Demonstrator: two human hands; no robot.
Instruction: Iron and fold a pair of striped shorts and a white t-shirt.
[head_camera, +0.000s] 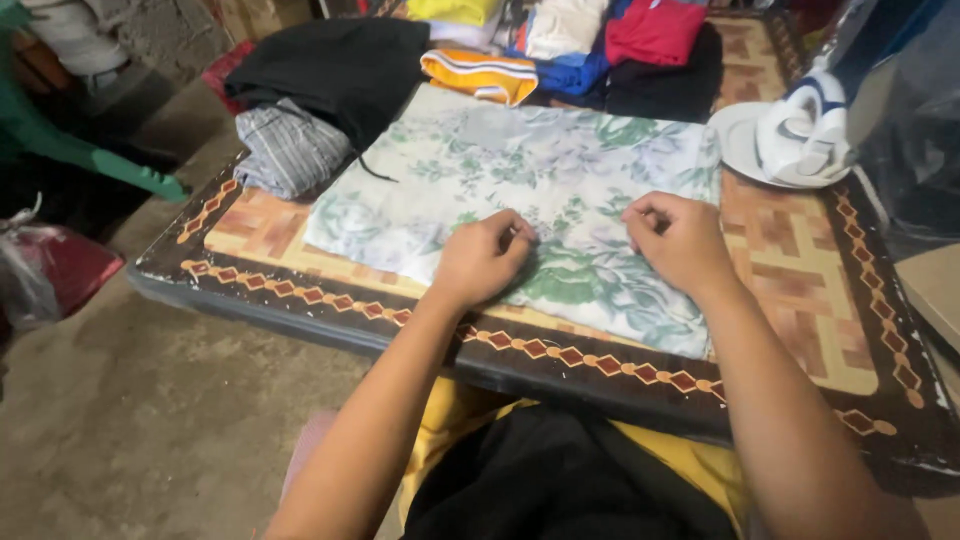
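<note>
A white cloth with green and blue flower print (500, 170) lies spread flat on a wooden table with a diamond-pattern border (800, 270). My left hand (482, 258) rests on the cloth's near middle with its fingers curled, pinching at the fabric. My right hand (680, 240) lies a little to the right, also with curled fingers pinching the cloth near its right part. Both forearms reach in from the bottom of the view.
A white and blue iron (805, 125) stands on a white plate (735, 140) at the table's right. Folded striped grey cloth (290, 150), a black garment (340, 65) and piles of coloured clothes (570, 45) crowd the far side. A red bag (60, 270) sits on the floor at left.
</note>
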